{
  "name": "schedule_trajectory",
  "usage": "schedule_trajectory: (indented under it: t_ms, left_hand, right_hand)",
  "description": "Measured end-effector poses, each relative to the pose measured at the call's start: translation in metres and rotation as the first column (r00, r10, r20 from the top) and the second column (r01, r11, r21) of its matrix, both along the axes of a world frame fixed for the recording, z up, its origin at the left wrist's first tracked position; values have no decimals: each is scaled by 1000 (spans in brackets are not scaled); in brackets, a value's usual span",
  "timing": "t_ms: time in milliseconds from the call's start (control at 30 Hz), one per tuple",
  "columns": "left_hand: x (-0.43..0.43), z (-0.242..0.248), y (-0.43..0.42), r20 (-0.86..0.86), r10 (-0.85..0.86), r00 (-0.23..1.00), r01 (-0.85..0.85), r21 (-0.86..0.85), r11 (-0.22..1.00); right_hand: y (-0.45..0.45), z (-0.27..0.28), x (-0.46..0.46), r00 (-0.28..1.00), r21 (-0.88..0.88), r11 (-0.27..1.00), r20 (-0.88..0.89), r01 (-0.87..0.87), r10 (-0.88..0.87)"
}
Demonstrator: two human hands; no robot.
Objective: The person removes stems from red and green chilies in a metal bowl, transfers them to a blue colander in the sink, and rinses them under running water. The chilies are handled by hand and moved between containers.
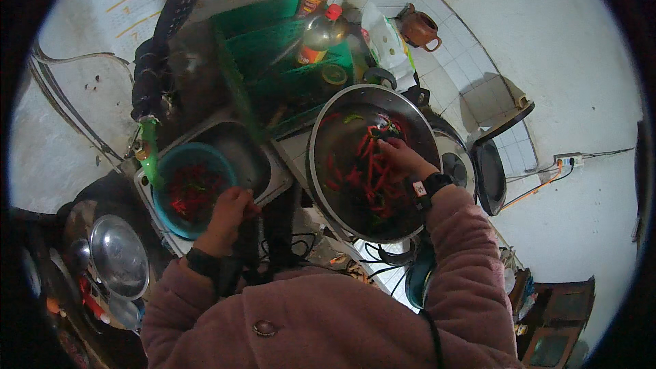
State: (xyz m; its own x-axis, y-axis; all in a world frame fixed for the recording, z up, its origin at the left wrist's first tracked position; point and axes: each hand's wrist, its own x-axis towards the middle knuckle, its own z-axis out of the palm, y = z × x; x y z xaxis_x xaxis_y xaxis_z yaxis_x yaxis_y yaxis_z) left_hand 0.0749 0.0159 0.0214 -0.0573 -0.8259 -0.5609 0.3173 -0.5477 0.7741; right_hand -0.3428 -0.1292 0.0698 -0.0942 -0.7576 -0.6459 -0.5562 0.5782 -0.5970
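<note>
A large round metal pan (316, 189) stands in front of me to the right, with water and many red chili peppers (376, 171) and a few green ones in it. My right hand (402, 156) reaches over the pan, its fingertips at the peppers; whether they pinch one is too unclear to tell. On the left, a teal plastic basin (159, 205) sits in the sink and holds more red peppers (195, 187) with some green bits. My left hand (230, 215) is beside the basin's right rim with its fingers curled; what they hold, if anything, cannot be made out.
A green plastic crate (230, 72) with bottles (320, 36) stands behind the sink (271, 164). A faucet with a green hose (148, 148) rises at the sink's left corner. A brown clay pot (420, 28) is at the back right. A steel bowl (119, 256) lies at the left.
</note>
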Motion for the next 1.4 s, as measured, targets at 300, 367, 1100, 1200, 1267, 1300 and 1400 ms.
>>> schedule_trajectory:
  t_ms: [300, 367, 1100, 1200, 1267, 1300, 1400]
  left_hand:
    - [15, -2, 8, -8, 22, 1000, -22, -33, 999]
    - [18, -3, 9, -16, 16, 1000, -16, -38, 999]
    - [20, -5, 8, -21, -5, 1000, 4, -32, 999]
    - [21, -3, 6, -21, -14, 1000, 14, -32, 999]
    - [21, -4, 6, -28, -13, 1000, 12, -26, 1000]
    - [22, -4, 5, -31, -14, 999, 13, -30, 999]
    - [20, -6, 6, -48, -19, 999, 17, -39, 999]
  right_hand:
    - [26, 27, 50, 975, 114, 969, 51, -219, 215]
    - [32, 30, 51, 962, 109, 956, 71, -272, 265]
    - [14, 15, 116, 522, -136, 517, -1, -845, 853]
    - [31, 16, 114, 572, -26, 575, 86, -817, 816]
    - [44, 21, 110, 506, 40, 504, 84, -863, 858]
    - [50, 24, 110, 497, 103, 487, 133, -868, 858]
    - [69, 39, 102, 484, 308, 426, 145, -851, 863]
